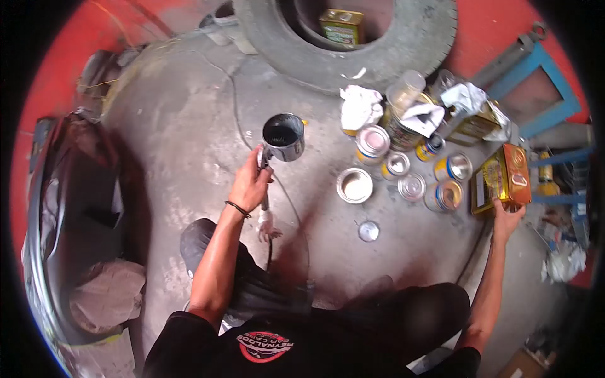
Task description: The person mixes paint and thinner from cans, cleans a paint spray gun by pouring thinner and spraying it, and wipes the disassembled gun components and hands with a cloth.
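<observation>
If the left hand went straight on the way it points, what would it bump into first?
Beyond the round grey cup of dark liquid in the left hand, probably the big grey rubber tyre; height is unclear, so it might pass above.

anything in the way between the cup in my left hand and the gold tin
Yes: a cluster of cans on the floor, the pink-topped can among them, stands between the cup in your left hand and the gold tin your right hand grips.
</observation>
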The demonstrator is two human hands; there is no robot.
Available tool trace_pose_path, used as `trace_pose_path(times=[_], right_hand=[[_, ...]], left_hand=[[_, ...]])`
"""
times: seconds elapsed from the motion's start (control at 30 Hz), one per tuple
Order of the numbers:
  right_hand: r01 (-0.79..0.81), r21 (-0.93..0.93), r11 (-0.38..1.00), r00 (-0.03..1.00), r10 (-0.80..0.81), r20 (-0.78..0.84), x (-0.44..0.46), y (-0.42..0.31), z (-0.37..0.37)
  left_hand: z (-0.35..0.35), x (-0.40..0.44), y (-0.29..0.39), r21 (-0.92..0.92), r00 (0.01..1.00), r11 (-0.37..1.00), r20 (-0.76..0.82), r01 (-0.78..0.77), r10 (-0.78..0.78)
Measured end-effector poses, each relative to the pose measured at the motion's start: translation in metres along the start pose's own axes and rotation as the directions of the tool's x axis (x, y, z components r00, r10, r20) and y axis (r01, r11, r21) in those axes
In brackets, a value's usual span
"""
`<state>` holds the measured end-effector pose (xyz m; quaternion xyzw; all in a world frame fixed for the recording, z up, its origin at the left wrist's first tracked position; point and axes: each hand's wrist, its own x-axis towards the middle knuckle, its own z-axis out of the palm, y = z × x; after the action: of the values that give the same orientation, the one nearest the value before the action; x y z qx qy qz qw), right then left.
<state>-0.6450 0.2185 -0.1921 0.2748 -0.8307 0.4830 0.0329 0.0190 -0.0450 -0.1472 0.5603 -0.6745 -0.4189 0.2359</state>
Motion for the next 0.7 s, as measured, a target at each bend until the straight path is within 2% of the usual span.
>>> trace_pose_path(times=[0.03, 0.1, 0.2, 0.3, 0.33, 0.43, 0.53, 0.6, 0.63, 0.67, 0.7], right_hand=[[-0.001, 0.111, 0.994, 1.000, 0.001, 0.002, 0.003, 0.023, 0.016], [-0.026, 0.121, 0.992, 1.000, 0.027, -0.007, 0.001, 0.041, 0.042], [-0.079, 0.221, 0.972, 0.997, 0.073, 0.034, -0.004, 0.068, 0.063], [-0.112, 0.246, 0.963, 0.994, 0.106, 0.040, -0.017, 0.062, 0.072], [-0.108, 0.272, 0.956, 0.994, 0.099, 0.047, -0.020, 0.062, 0.077], [-0.061, 0.051, 0.997, 0.993, 0.056, 0.102, -0.020, 0.055, 0.062], [0.092, -0.056, 0.994, 0.978, -0.080, 0.193, 0.004, 0.093, 0.046], [0.140, -0.383, 0.913, 0.912, 0.032, 0.409, 0.029, 0.094, 0.032], [0.180, -0.529, 0.829, 0.861, 0.126, 0.492, 0.035, 0.089, 0.015], [0.155, -0.723, 0.673, 0.733, 0.412, 0.542, 0.048, 0.069, 0.006], [0.140, -0.641, 0.755, 0.582, 0.461, 0.670, 0.043, 0.016, 0.004]], left_hand=[[0.000, 0.000, -0.004, -0.046, 0.997, 0.998, -0.060, -0.040, 0.037], [0.002, 0.001, -0.003, -0.073, 0.998, 0.997, -0.056, 0.030, -0.034], [0.004, -0.006, -0.012, -0.053, 0.982, 0.998, -0.184, 0.030, -0.039], [0.002, -0.010, -0.005, -0.056, 0.978, 0.998, -0.204, 0.022, -0.033], [0.003, -0.003, 0.004, -0.042, 0.985, 0.995, -0.145, 0.093, -0.098], [-0.004, -0.008, 0.005, -0.042, 0.981, 0.995, -0.171, 0.086, -0.092], [-0.014, -0.005, 0.000, -0.065, 0.962, 0.995, -0.260, 0.071, -0.085], [-0.013, 0.016, -0.014, -0.077, 0.955, 0.995, -0.283, 0.065, -0.084], [-0.015, 0.018, -0.010, -0.070, 0.951, 0.997, -0.305, 0.038, -0.058], [-0.015, 0.022, -0.012, -0.116, 0.947, 0.992, -0.311, 0.044, -0.078], [-0.014, 0.026, -0.012, -0.163, 0.942, 0.986, -0.323, 0.044, -0.095]])
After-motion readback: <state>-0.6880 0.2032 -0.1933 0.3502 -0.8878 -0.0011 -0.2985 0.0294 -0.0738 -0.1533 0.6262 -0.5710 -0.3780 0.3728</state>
